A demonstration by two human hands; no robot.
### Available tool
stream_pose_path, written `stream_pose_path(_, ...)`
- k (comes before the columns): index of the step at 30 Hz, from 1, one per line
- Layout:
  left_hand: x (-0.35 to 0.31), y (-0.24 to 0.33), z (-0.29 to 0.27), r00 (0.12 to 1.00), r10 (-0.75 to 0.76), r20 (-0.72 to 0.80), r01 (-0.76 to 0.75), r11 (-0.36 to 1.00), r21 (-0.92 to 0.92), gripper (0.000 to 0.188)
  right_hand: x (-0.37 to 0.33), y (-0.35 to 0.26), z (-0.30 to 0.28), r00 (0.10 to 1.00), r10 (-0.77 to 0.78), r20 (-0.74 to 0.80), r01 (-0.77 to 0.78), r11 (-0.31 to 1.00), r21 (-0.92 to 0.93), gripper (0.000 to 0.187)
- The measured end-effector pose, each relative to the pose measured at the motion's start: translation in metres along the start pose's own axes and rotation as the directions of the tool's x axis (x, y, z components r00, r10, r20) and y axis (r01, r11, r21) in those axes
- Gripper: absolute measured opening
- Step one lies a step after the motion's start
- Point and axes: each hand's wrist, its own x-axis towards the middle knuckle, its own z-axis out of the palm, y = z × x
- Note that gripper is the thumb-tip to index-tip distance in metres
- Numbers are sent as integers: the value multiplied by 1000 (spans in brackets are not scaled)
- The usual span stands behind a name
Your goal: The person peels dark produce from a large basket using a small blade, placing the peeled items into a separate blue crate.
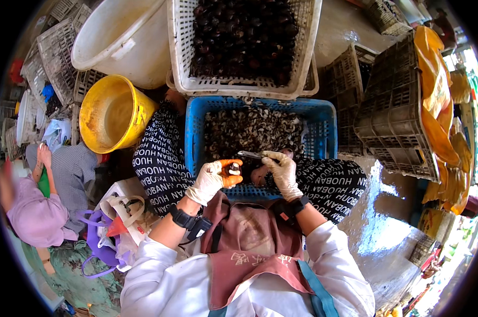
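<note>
Item in hand: one small, rounded, dark brown piece (232, 169), shell-like, with a paler patch showing on its upper face. It sits over the near rim of the blue crate (323, 132), just above the person's lap.

Left hand (213, 178): gloved in white, with orange on the thumb and forefinger tips. The grip is clenched around the dark piece, thumb and fingertips pinching it from both sides.

Right hand (282, 170): gloved in white. The grip is closed on a small knife (249, 155), whose thin metal blade points left, toward the dark piece. Whether the blade touches the piece cannot be told.

Count of containers: one blue crate, holding a heap of mixed dark and pale fragments; one white basket (182, 63) beyond it, filled with dark pieces of like kind; one yellow bucket (136, 113), tilted; one large white tub (144, 47). Dark crates (397, 113) stand stacked to the right; their exact number cannot be told.

One black band on each wrist. One reddish-brown apron (249, 238) over white sleeves. One further person sits at the left edge, partly in view.
</note>
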Motion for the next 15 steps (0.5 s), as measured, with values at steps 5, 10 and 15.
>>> stream_pose_path(5,9,2,-4,993,116,-24,-114,991,64,50,-20,-28,17,972,7,235,-58,976,210,20)
stream_pose_path(10,9,6,-1,990,140,20,-142,971,194,48,-23,-38,12,948,20,317,-59,992,113,18)
stream_pose_path(15,1,-3,-6,987,-145,69,145,989,14,39,-21,-20,13,971,76,227,-101,989,104,17)
